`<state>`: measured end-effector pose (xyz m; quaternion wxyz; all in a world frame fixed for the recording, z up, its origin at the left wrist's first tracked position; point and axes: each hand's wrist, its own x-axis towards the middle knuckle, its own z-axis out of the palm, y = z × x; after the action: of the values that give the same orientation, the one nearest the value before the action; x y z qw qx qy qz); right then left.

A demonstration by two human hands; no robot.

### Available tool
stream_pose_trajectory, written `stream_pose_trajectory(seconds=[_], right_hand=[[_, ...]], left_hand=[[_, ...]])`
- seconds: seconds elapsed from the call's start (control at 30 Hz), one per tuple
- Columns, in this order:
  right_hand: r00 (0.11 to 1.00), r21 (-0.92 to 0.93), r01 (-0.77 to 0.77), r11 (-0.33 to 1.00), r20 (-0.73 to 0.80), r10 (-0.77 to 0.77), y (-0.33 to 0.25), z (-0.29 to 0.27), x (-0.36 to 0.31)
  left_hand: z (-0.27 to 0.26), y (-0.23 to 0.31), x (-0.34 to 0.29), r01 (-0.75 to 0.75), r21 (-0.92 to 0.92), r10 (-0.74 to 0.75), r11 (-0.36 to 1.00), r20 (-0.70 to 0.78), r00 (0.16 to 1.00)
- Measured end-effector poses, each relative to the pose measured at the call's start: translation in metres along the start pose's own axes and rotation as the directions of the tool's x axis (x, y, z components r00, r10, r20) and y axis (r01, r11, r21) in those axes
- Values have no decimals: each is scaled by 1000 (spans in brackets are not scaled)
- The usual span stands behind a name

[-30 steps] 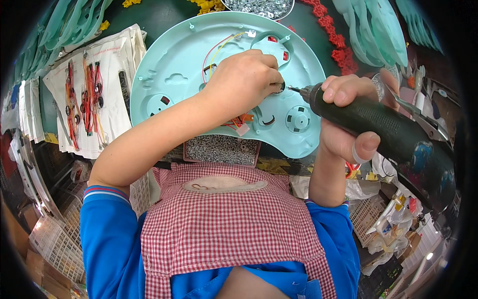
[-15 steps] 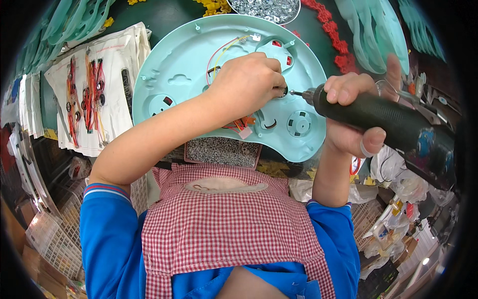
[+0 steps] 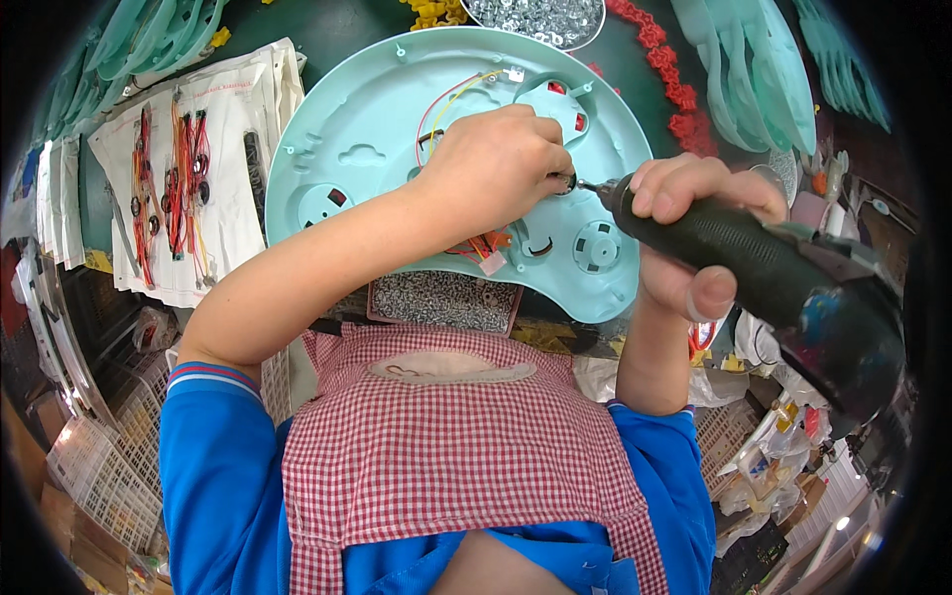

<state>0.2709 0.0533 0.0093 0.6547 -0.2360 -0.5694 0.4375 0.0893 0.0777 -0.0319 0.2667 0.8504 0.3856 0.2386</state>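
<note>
A turquoise curved plastic shell (image 3: 347, 213) lies inside-up on the bench before me. My left hand (image 3: 501, 164) reaches over it, fingers pinched together at a small dark round part (image 3: 565, 184); what they hold is mostly hidden. Wrapped round a black power screwdriver (image 3: 734, 238) is my right hand (image 3: 694, 198). The screwdriver points left, its bit (image 3: 589, 185) close to my left fingertips. A red and yellow wire pair (image 3: 436, 109) runs inside the shell, and more wires with a white connector (image 3: 492, 263) lie under my left forearm.
Wired parts (image 3: 183, 188) rest on white bags at the left. A tray of small screws (image 3: 446, 299) sits at the front edge, and a bowl of metal pieces (image 3: 535, 18) at the back. Red plastic pieces (image 3: 659, 59) and stacked turquoise shells (image 3: 744, 69) stand at the back right.
My right hand and the screwdriver have tilted, its rear end swinging lower and its bit shifting slightly; the raised finger has come down. The left hand stays nearly in place.
</note>
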Motion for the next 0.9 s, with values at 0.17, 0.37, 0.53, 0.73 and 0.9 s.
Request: stream_pose_trajectory(seconds=[0.17,0.37,0.53,0.73,0.9], right_hand=[[1000,108,24,994,13,-26,8,-7,2],[995,44,30,999,93,-34,-11,-11,10],[997,-6,22,1000,69,-21,-11,-8,9],[996,42,39,998,76,-42,-12,-5,9],[998,32,46,998,51,-48,-13,4,7]], left_hand=[[-9,0,3,-161,178,184,971,-118,976],[-38,-50,98,105,410,-77,906,-85,993],[-40,-58,129,188,395,-231,899,63,971],[-29,-79,134,125,397,-141,909,10,990],[-40,-76,128,41,405,-92,913,107,990]])
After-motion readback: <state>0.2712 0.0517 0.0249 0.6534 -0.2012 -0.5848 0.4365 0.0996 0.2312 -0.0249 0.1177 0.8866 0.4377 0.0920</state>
